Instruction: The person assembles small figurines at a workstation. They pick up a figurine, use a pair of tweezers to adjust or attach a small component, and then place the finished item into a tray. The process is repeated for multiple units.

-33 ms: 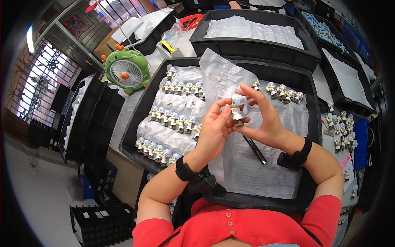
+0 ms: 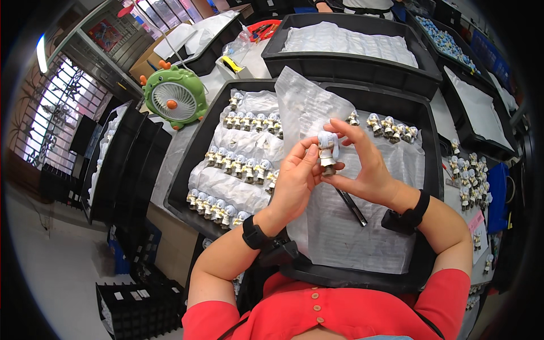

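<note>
Both hands, left hand (image 2: 294, 178) and right hand (image 2: 362, 164), clasp 1 white-haired figurine (image 2: 327, 150) above the black tray (image 2: 187, 164), apparently under inspection; a steady grip seems required next.

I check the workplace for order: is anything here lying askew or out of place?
Mostly tidy. Only a dark pen-like tool lies slanted and loose on the white sheet, below the hands holding a small figurine.

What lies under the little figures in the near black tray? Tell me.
The rows of small figures stand on crinkled white sheets lining the black tray. The tray's floor beneath is covered.
</note>
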`<state>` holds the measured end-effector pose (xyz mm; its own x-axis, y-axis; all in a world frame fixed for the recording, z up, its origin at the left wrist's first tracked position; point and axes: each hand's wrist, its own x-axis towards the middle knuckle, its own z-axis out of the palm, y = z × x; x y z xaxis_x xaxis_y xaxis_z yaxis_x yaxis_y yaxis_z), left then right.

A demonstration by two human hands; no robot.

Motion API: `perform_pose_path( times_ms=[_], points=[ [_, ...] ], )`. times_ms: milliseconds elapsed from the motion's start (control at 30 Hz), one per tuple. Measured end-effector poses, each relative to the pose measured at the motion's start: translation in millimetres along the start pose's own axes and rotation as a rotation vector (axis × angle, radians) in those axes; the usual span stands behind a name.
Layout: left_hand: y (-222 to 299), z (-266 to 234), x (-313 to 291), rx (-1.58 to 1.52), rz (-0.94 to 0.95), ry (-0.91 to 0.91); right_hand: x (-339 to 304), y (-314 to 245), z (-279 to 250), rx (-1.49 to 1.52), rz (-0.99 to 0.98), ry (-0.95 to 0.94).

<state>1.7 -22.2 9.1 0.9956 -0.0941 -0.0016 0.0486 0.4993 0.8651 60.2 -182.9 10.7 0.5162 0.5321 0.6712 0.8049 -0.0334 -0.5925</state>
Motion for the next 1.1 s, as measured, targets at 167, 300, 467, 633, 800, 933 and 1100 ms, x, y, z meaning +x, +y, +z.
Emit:
perform_pose_path(
  times_ms=[167,300,467,633,800,933,1100],
  points=[
    [3.9,4.7,-0.9,-0.047,-0.019,-0.073,1.7,0.7,1.9,0.008,-0.050,0.004],
    [1.0,3.5,-0.9,0.025,-0.006,-0.080,3.4,-1.6,3.1,0.014,-0.064,0.026],
    [2.3,3.4,-1.4,0.027,-0.012,-0.090,2.2,-1.6,1.1,-0.011,-0.064,0.002],
    [0.6,1.6,-0.3,0.005,-0.015,-0.099,3.6,-2.1,2.7,0.043,-0.050,0.008],
    [1.6,2.2,0.0,-0.014,-0.026,-0.087,4.2,-5.0,-0.1,0.034,-0.029,-0.011],
    [1.1,2.6,0.1,-0.018,-0.011,-0.092,4.1,-3.9,-0.2,0.063,-0.017,-0.014],
    [1.4,1.7,-0.1,-0.005,-0.014,-0.093,4.6,-5.3,-1.5,0.065,-0.005,-0.024]
  ],
)
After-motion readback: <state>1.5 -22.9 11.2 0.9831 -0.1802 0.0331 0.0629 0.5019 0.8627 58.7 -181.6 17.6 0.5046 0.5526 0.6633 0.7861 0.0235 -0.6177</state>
